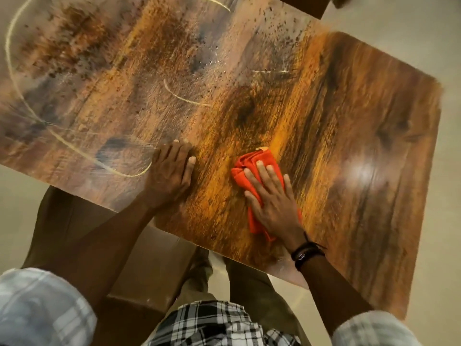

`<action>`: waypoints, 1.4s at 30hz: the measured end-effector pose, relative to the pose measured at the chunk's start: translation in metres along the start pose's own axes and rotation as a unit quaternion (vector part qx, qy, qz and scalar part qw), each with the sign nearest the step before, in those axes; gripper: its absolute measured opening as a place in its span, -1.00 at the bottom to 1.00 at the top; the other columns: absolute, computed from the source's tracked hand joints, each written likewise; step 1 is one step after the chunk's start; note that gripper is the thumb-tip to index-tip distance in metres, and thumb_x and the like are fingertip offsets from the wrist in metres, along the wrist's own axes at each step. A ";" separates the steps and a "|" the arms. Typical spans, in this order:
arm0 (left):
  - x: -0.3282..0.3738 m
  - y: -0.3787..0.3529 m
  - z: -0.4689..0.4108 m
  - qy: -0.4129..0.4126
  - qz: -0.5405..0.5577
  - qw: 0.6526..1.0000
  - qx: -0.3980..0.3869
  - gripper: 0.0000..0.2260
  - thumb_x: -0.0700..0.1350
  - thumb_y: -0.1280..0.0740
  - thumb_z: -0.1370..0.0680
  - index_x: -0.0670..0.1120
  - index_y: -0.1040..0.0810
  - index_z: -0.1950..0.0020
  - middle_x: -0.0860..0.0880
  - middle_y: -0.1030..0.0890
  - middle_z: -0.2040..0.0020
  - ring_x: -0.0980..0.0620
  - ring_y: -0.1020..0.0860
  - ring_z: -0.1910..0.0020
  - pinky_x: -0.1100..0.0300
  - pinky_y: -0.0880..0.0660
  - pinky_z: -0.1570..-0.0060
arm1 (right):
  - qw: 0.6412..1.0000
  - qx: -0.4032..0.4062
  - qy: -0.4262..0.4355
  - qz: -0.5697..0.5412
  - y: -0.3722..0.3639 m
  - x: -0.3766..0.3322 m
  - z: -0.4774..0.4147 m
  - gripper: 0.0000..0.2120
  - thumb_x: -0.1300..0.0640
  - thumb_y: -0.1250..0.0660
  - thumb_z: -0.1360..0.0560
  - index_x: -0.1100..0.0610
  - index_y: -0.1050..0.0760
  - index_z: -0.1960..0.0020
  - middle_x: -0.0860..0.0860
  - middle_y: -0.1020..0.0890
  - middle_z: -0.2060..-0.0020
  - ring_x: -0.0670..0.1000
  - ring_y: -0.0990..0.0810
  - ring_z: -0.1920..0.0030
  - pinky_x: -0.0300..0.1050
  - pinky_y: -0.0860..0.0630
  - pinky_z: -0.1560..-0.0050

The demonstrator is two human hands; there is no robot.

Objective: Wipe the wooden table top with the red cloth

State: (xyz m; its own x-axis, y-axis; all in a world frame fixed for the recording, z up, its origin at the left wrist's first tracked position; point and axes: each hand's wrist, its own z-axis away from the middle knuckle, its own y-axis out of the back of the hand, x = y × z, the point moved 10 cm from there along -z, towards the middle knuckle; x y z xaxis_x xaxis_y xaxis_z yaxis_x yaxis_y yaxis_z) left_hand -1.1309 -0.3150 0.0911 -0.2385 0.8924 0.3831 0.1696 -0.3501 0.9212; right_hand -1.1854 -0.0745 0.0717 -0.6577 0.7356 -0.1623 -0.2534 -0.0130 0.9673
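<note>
Pale curved streaks and dark specks mark the left part of the brown wood-grain table top. The left hand rests on it, fingers relaxed, holding nothing. Just right, the right hand, fingers straight and spread, presses the crumpled red cloth flat against the table near its front edge

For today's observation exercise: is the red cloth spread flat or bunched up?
Bunched: the red cloth shows folds and creases under the flat right hand.
</note>
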 end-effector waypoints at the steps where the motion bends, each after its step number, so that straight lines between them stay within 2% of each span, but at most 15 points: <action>1: 0.002 0.003 -0.015 0.021 -0.012 1.000 0.007 -0.59 0.06 0.01 -0.67 -0.19 -0.43 -0.27 -0.21 -0.51 -0.17 -0.22 -0.45 -0.15 -0.12 -0.34 -0.18 | 1.000 0.007 -0.029 -0.005 0.005 0.019 -0.003 -0.44 -0.23 0.12 -0.66 -0.11 -0.02 -0.62 -0.04 0.01 -0.62 0.01 0.08 -0.62 0.27 0.00 -0.55; 3: 0.008 0.001 -0.055 0.062 -0.017 0.998 0.009 -0.59 0.09 0.02 -0.66 -0.18 -0.40 -0.23 -0.21 -0.47 -0.12 -0.21 -0.42 -0.08 -0.11 -0.32 -0.12 | 0.997 0.012 -0.076 -0.012 0.014 0.049 -0.021 -0.43 -0.24 0.11 -0.64 -0.11 -0.05 -0.61 -0.03 -0.03 -0.62 0.03 0.01 -0.62 0.27 -0.03 -0.54; 9: 0.037 -0.035 -0.126 0.112 0.010 0.994 -0.014 -0.53 0.12 -0.03 -0.67 -0.16 -0.32 -0.45 -0.20 -0.36 -0.42 -0.25 -0.32 -0.40 -0.23 -0.19 -0.39 | 0.991 0.005 -0.129 -0.042 0.043 0.100 -0.109 -0.34 -0.31 0.27 -0.55 -0.15 0.10 -0.61 -0.05 0.09 -0.63 0.03 0.12 -0.62 0.25 0.15 -0.54; 12: 0.039 -0.037 -0.129 0.095 -0.002 0.995 0.010 -0.54 0.10 -0.06 -0.68 -0.12 -0.26 -0.50 -0.15 -0.28 -0.50 -0.20 -0.20 -0.51 -0.23 -0.09 -0.48 | 0.988 0.024 -0.147 -0.040 0.057 0.126 -0.164 -0.34 -0.31 0.26 -0.55 -0.13 0.08 -0.61 -0.02 0.07 -0.63 0.05 0.10 -0.62 0.28 0.15 -0.54; 17: 0.042 -0.040 -0.130 0.075 -0.003 0.997 0.029 -0.53 0.05 -0.12 -0.68 -0.14 -0.24 -0.53 -0.15 -0.25 -0.54 -0.17 -0.13 -0.57 -0.21 -0.03 -0.52 | 0.988 0.028 -0.148 -0.044 0.074 0.144 -0.257 -0.45 -0.19 0.08 -0.68 -0.12 0.10 -0.62 -0.02 0.11 -0.63 0.07 0.14 -0.62 0.30 0.17 -0.55; 22: 0.040 -0.042 -0.132 0.072 -0.010 0.997 0.022 -0.50 0.08 -0.05 -0.68 -0.13 -0.19 -0.56 -0.13 -0.18 -0.58 -0.12 -0.05 -0.60 -0.19 0.02 -0.54 | 0.993 0.002 -0.114 -0.043 0.080 0.127 -0.320 -0.46 -0.18 0.14 -0.69 -0.11 0.16 -0.62 -0.01 0.18 -0.62 0.07 0.22 -0.61 0.29 0.27 -0.53; 25: 0.041 -0.042 -0.133 0.070 -0.012 0.997 0.021 -0.50 0.09 -0.05 -0.68 -0.12 -0.17 -0.57 -0.12 -0.16 -0.59 -0.10 -0.03 -0.61 -0.20 0.03 -0.54 | 0.995 0.003 -0.094 -0.044 0.078 0.116 -0.322 -0.45 -0.19 0.13 -0.68 -0.11 0.15 -0.62 -0.01 0.17 -0.62 0.07 0.21 -0.61 0.30 0.27 -0.53; 28: 0.042 -0.038 -0.133 0.065 -0.021 0.997 0.031 -0.49 0.09 -0.06 -0.68 -0.13 -0.17 -0.57 -0.12 -0.19 -0.58 -0.11 -0.05 -0.60 -0.21 0.00 -0.53 | 0.999 0.007 -0.027 -0.020 0.070 0.079 -0.297 -0.45 -0.20 0.11 -0.68 -0.12 0.11 -0.62 -0.01 0.12 -0.63 0.06 0.17 -0.62 0.29 0.24 -0.54; 32: 0.042 -0.036 -0.132 0.064 -0.010 0.997 0.037 -0.44 0.13 0.01 -0.68 -0.16 -0.12 -0.59 -0.14 -0.16 -0.59 -0.11 -0.04 -0.60 -0.21 0.01 -0.53 | 0.997 0.005 0.074 -0.025 0.049 0.012 -0.222 -0.44 -0.21 0.16 -0.64 -0.12 0.00 -0.61 -0.02 0.00 -0.63 0.04 0.08 -0.62 0.26 0.15 -0.55; 34: 0.043 -0.035 -0.132 0.062 -0.006 0.997 0.039 -0.42 0.15 0.02 -0.67 -0.17 -0.11 -0.59 -0.15 -0.16 -0.59 -0.12 -0.04 -0.60 -0.20 0.01 -0.54 | 0.994 -0.006 0.108 -0.028 0.038 0.001 -0.180 -0.45 -0.20 0.13 -0.65 -0.12 -0.03 -0.61 -0.03 -0.02 -0.62 0.02 0.07 -0.62 0.25 0.12 -0.56; 38: 0.043 -0.036 -0.132 0.063 -0.002 0.997 0.036 -0.41 0.15 0.01 -0.66 -0.17 -0.11 -0.59 -0.14 -0.14 -0.60 -0.10 -0.01 -0.61 -0.18 0.05 -0.55 | 0.998 -0.002 0.065 -0.026 0.038 0.050 -0.136 -0.47 -0.24 0.07 -0.66 -0.19 -0.01 -0.61 -0.11 -0.01 -0.62 -0.04 0.07 -0.62 0.20 0.10 -0.57; 42: 0.042 -0.039 -0.133 0.068 -0.006 0.997 0.024 -0.41 0.17 0.02 -0.66 -0.15 -0.10 -0.59 -0.13 -0.14 -0.60 -0.11 0.00 -0.61 -0.19 0.07 -0.55 | 0.999 0.013 -0.025 -0.019 0.054 0.114 -0.161 -0.45 -0.25 0.08 -0.64 -0.18 -0.02 -0.61 -0.09 -0.01 -0.62 -0.02 0.07 -0.62 0.21 0.09 -0.56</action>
State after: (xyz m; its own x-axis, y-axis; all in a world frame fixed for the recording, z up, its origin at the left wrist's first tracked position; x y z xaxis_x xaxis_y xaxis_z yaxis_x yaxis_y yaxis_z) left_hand -1.2750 -0.3018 0.0801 -0.3668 0.8489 0.3805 0.2104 -0.3227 0.9228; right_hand -1.3881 -0.1001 0.0745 -0.6118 0.7677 -0.1905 -0.2592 0.0329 0.9653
